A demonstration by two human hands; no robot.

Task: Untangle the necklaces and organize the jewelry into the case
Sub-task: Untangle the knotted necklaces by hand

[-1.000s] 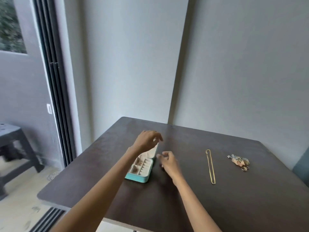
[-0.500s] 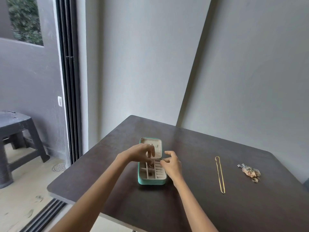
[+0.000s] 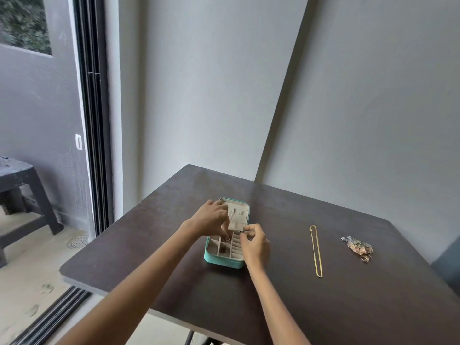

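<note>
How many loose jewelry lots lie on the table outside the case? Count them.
2: a gold chain laid straight, right of the case, and a tangled heap further right. Hands may hide more.

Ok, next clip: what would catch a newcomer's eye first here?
Both hands meet over the open teal jewelry case on the dark table: the left hand reaches into its compartments, and the right hand pinches something thin. To the right lie a straightened gold chain and a small jewelry heap.
</note>
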